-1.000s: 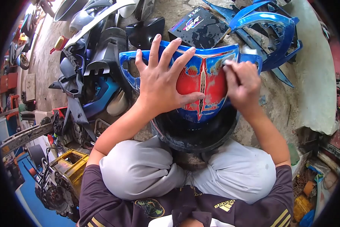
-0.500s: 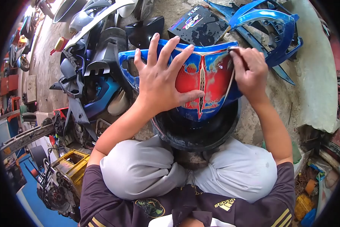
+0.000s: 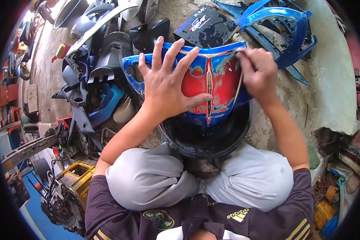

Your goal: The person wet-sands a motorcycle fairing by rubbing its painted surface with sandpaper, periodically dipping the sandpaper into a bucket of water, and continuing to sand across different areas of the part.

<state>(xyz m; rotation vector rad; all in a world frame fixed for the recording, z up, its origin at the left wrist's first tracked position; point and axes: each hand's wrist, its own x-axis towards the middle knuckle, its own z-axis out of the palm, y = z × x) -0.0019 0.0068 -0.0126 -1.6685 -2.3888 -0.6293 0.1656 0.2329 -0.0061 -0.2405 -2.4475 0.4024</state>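
A blue and red motorcycle body panel (image 3: 226,84) with patchy, worn paint and a dark slot down its middle rests over a black basin (image 3: 204,148) in front of my crossed legs. My left hand (image 3: 166,86) lies spread on the panel's left part, thumb reaching toward the central slot. At the upper right corner, the fingers of my right hand (image 3: 260,74) are pinched against the panel's edge. Between them is a small dark piece (image 3: 240,51) that looks like sandpaper, mostly hidden by the fingers. The right hand is slightly blurred.
Black and grey fairing parts (image 3: 112,56) are heaped at the left. Beyond the panel lies a dark board marked BEAT (image 3: 206,30), with blue fairing pieces (image 3: 290,36) to its right. A yellow crate (image 3: 78,176) and an engine block (image 3: 64,206) stand at lower left.
The whole view has shifted slightly left. My right hand stays at the panel's upper right edge and now looks more blurred; my left hand keeps its place on the panel.
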